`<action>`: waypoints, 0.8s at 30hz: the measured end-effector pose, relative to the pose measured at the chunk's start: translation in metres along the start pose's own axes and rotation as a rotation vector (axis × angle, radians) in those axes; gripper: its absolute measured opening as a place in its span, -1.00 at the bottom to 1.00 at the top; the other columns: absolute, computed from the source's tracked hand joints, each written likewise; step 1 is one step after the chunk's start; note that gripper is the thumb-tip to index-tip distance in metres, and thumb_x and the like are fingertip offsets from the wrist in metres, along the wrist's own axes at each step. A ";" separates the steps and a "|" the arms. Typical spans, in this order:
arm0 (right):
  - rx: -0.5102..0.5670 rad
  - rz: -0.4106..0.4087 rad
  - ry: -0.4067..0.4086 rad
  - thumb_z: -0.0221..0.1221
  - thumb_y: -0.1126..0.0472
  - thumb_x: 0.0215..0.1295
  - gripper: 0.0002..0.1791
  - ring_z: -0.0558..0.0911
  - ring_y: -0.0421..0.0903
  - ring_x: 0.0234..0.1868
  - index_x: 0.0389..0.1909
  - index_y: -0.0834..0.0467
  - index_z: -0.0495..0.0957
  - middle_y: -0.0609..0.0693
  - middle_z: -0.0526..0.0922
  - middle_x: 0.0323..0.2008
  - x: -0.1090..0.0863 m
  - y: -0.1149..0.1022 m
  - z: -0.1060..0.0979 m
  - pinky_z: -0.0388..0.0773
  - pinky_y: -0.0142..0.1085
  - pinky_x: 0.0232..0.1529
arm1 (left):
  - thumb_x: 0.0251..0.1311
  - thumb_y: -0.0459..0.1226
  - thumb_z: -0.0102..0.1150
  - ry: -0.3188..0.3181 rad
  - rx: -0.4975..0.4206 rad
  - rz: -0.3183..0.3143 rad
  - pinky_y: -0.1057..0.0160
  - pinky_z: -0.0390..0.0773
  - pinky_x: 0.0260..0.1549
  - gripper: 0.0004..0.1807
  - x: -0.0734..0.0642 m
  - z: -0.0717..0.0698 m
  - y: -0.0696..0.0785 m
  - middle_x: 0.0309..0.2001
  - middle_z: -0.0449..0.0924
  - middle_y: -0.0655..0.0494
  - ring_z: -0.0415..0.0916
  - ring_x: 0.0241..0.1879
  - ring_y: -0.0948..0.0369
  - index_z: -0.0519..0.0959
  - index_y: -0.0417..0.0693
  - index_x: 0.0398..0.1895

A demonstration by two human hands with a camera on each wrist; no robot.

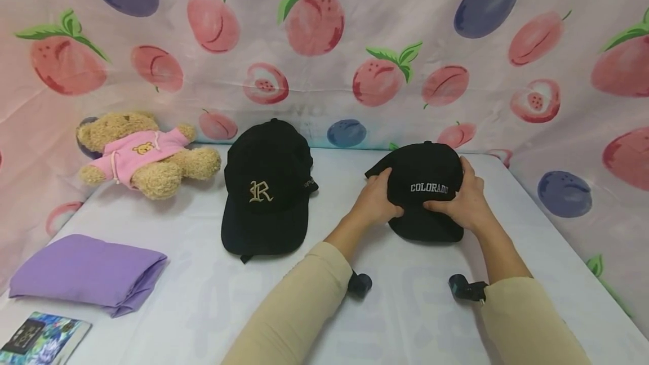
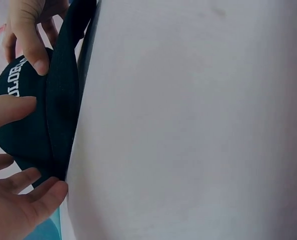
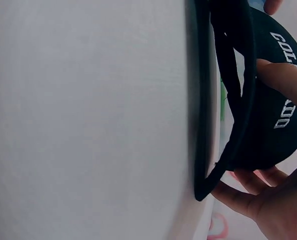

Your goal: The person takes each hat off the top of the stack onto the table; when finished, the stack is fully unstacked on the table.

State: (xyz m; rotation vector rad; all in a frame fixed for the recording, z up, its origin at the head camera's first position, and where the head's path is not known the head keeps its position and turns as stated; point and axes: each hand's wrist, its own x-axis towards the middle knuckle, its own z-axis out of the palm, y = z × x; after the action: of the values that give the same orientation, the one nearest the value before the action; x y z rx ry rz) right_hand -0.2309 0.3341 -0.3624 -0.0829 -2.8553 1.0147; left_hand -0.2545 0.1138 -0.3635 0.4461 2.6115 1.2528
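Observation:
Both hands hold a black cap with white COLORADO lettering (image 1: 426, 165) at the right part of the table. My left hand (image 1: 372, 201) grips its left side, thumb on the front near the brim and fingers along the side. On the opposite side, my right hand (image 1: 469, 201) has its thumb below the lettering and its fingers round the edge. The right wrist view shows the cap's brim (image 3: 241, 120) close over the white tabletop and the right fingers bent behind the cap. Part of the lettering is hidden by the right thumb.
A second black cap with a gold R (image 1: 266, 185) lies left of the hands. Farther left is a teddy bear in a pink hoodie (image 1: 144, 154). A folded purple cloth (image 1: 83, 272) and a small flowered book (image 1: 43, 339) lie at the front left. Fruit-print fabric (image 1: 324, 89) hangs behind the white table (image 1: 405, 320).

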 end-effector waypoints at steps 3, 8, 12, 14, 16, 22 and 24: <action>-0.009 0.003 0.007 0.54 0.10 0.07 0.47 0.04 0.51 0.42 0.63 0.23 -0.47 0.60 -0.10 0.46 0.001 0.001 0.000 0.19 0.49 0.33 | 0.19 -0.25 0.46 0.001 0.001 0.011 0.09 0.35 0.46 0.04 -0.003 -0.001 0.000 0.55 0.22 -0.08 0.28 0.51 0.01 0.05 0.04 0.67; -0.013 0.013 0.015 0.53 0.10 0.08 0.46 0.08 0.52 0.40 0.63 0.22 -0.46 0.61 -0.10 0.44 0.001 0.002 -0.002 0.19 0.48 0.33 | 0.21 -0.23 0.44 -0.005 -0.014 0.017 0.07 0.31 0.48 0.01 -0.007 -0.004 -0.003 0.57 0.20 -0.06 0.23 0.54 0.03 0.09 0.04 0.66; -0.008 0.019 0.022 0.52 0.10 0.09 0.44 0.12 0.50 0.38 0.64 0.20 -0.45 0.60 -0.08 0.42 0.001 0.002 -0.003 0.20 0.47 0.33 | 0.22 -0.21 0.42 -0.010 -0.026 0.020 0.06 0.32 0.47 -0.04 -0.010 -0.007 -0.006 0.57 0.21 -0.05 0.24 0.53 0.05 0.13 0.05 0.64; -0.010 0.019 0.024 0.52 0.10 0.09 0.44 0.13 0.50 0.37 0.64 0.20 -0.45 0.60 -0.07 0.41 0.001 0.003 -0.004 0.21 0.47 0.33 | 0.22 -0.20 0.41 -0.014 -0.025 0.023 0.07 0.34 0.46 -0.05 -0.012 -0.009 -0.007 0.56 0.23 -0.06 0.27 0.52 0.05 0.13 0.05 0.64; -0.015 0.020 0.025 0.52 0.09 0.09 0.44 0.13 0.51 0.36 0.64 0.21 -0.45 0.61 -0.07 0.41 0.001 0.005 -0.005 0.22 0.47 0.32 | 0.23 -0.20 0.40 -0.019 -0.029 0.027 0.06 0.34 0.46 -0.05 -0.014 -0.011 -0.009 0.55 0.24 -0.07 0.28 0.51 0.05 0.13 0.05 0.64; -0.025 0.031 0.021 0.52 0.07 0.10 0.45 0.14 0.53 0.34 0.64 0.21 -0.47 0.63 -0.08 0.40 0.003 0.009 -0.007 0.22 0.49 0.29 | 0.23 -0.19 0.40 -0.025 -0.044 0.030 0.05 0.32 0.47 -0.05 -0.017 -0.013 -0.012 0.55 0.25 -0.07 0.26 0.53 0.05 0.14 0.04 0.64; -0.029 0.029 0.027 0.51 0.08 0.10 0.45 0.14 0.53 0.34 0.63 0.22 -0.46 0.63 -0.08 0.40 0.004 0.011 -0.008 0.23 0.49 0.29 | 0.23 -0.18 0.40 -0.031 -0.054 0.026 0.04 0.32 0.48 -0.06 -0.018 -0.014 -0.012 0.56 0.24 -0.06 0.25 0.53 0.05 0.14 0.06 0.64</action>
State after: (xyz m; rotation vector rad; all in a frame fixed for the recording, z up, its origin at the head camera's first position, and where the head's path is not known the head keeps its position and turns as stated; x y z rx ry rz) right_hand -0.2335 0.3476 -0.3626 -0.1405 -2.8529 0.9699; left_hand -0.2439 0.0902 -0.3638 0.4866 2.5478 1.3107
